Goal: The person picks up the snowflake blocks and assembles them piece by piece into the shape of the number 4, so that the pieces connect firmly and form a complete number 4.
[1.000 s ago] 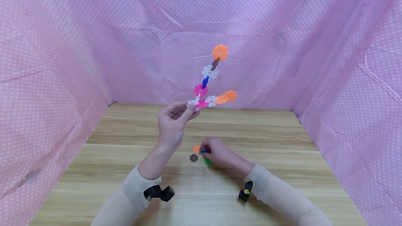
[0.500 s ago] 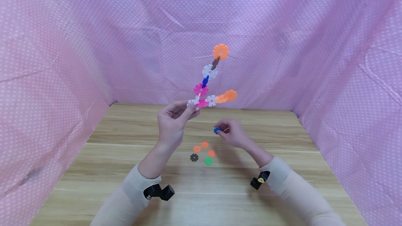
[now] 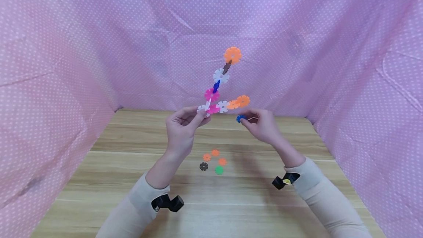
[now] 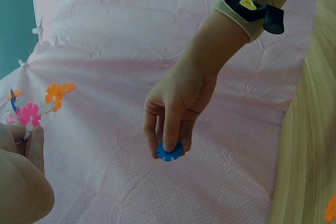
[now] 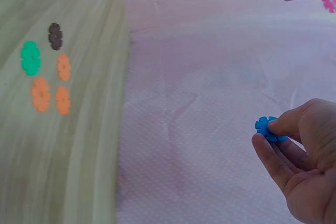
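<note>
My left hand (image 3: 181, 131) pinches the white piece at the corner of a V-shaped chain of notched plastic discs (image 3: 212, 94), held up above the table. One branch rises through pink, blue, white and brown to an orange disc (image 3: 232, 55) at its tip. The lower branch runs right through pink and white to two orange discs (image 3: 242, 101). Between thumb and fingers, my right hand (image 3: 264, 126) pinches a blue notched disc (image 3: 240, 119), just below the end of that lower branch in the head view. The right wrist view shows the blue disc (image 5: 268, 128) under the thumb.
On the wooden table (image 3: 148, 135) lie three orange discs (image 3: 215, 152), a brown disc (image 3: 203, 166) and a green disc (image 3: 219, 170) in a loose cluster below the hands. Pink dotted cloth (image 3: 158, 47) hangs behind the table and along both sides.
My right hand has lifted the blue disc from the cluster on the table and carried it up and right, near the lower branch. The left hand and chain have hardly moved.
</note>
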`<state>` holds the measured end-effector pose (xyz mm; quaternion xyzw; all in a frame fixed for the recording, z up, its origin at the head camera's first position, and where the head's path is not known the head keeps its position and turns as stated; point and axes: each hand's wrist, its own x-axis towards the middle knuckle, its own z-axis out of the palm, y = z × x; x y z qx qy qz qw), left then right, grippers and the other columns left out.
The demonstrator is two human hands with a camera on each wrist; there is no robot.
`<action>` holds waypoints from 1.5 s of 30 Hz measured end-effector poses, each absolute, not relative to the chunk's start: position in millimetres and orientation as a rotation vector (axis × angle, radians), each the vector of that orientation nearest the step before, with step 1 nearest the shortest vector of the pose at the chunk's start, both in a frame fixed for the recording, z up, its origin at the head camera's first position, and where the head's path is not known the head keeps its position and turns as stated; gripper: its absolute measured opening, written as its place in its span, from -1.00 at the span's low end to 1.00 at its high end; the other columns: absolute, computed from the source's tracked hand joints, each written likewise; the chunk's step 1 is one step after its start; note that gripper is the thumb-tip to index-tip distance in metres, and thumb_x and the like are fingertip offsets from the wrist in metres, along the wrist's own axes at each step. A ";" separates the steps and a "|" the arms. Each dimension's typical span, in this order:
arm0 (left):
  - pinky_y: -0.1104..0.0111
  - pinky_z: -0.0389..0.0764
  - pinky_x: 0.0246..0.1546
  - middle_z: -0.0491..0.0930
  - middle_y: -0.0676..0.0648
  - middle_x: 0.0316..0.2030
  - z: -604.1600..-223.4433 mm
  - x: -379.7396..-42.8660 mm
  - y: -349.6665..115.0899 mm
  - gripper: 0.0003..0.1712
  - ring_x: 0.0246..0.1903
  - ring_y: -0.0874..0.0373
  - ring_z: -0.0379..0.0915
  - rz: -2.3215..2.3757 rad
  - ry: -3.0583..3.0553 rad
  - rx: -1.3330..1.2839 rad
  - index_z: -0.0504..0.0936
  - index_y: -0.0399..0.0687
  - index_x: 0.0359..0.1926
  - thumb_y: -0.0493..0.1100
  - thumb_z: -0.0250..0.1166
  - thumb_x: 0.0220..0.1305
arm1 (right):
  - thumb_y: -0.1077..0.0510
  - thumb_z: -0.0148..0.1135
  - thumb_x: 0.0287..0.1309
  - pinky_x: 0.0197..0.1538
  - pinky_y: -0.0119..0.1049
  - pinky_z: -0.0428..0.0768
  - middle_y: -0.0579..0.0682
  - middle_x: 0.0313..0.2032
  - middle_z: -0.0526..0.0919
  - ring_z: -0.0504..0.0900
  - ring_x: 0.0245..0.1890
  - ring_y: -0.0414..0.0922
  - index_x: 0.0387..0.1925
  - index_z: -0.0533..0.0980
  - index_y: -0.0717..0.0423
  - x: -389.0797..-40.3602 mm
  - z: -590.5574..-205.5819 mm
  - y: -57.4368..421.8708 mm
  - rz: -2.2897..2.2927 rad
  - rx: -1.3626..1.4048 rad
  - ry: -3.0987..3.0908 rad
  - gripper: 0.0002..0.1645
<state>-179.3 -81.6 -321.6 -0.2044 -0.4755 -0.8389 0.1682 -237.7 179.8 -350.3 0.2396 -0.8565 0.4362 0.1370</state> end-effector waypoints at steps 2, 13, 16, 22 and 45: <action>0.29 0.89 -0.19 0.83 0.08 -0.34 -322.0 -179.5 -81.5 -0.49 -0.37 0.26 0.80 -2.386 -1.347 -0.582 0.83 0.07 -0.27 -0.66 0.25 0.27 | 0.38 0.43 0.29 -0.13 -0.46 0.84 0.22 -0.19 0.84 0.84 -0.22 0.02 -0.08 0.74 0.26 -237.8 -343.6 183.0 1.282 0.685 -2.449 -0.82; 0.28 0.90 -0.18 0.84 0.08 -0.34 -322.6 -179.2 -79.6 -0.47 -0.36 0.26 0.81 -2.393 -1.334 -0.607 0.83 0.08 -0.26 -0.66 0.24 0.28 | 0.39 0.43 0.28 -0.14 -0.64 0.76 0.33 -0.25 0.80 0.71 -0.30 -0.48 -0.12 0.72 0.38 -235.4 -316.6 197.1 1.315 0.614 -2.334 -0.84; 0.28 0.89 -0.18 0.84 0.08 -0.34 -323.0 -179.6 -79.5 -0.47 -0.35 0.26 0.81 -2.390 -1.336 -0.610 0.83 0.08 -0.26 -0.67 0.24 0.28 | 0.43 0.44 0.24 -0.16 -0.66 0.75 0.35 -0.26 0.80 0.71 -0.30 -0.51 -0.14 0.73 0.40 -234.8 -311.8 198.2 1.317 0.621 -2.287 -0.85; 0.29 0.89 -0.17 0.84 0.10 -0.33 -324.2 -181.1 -79.3 -0.46 -0.35 0.27 0.81 -2.389 -1.351 -0.621 0.84 0.09 -0.25 -0.66 0.23 0.28 | 0.47 0.42 0.21 -0.15 -0.65 0.76 0.36 -0.26 0.80 0.72 -0.28 -0.53 -0.18 0.72 0.42 -231.2 -300.7 201.2 1.323 0.647 -2.220 -0.86; 0.28 0.89 -0.18 0.84 0.08 -0.32 -326.9 -179.5 -78.1 -0.49 -0.35 0.26 0.81 -2.400 -1.372 -0.601 0.84 0.08 -0.25 -0.65 0.25 0.29 | 0.70 0.29 0.03 0.08 -0.35 0.83 -0.11 -0.19 0.82 0.82 -0.10 -0.16 -0.30 0.67 0.56 -199.9 -281.5 182.7 1.494 0.914 -1.746 -0.81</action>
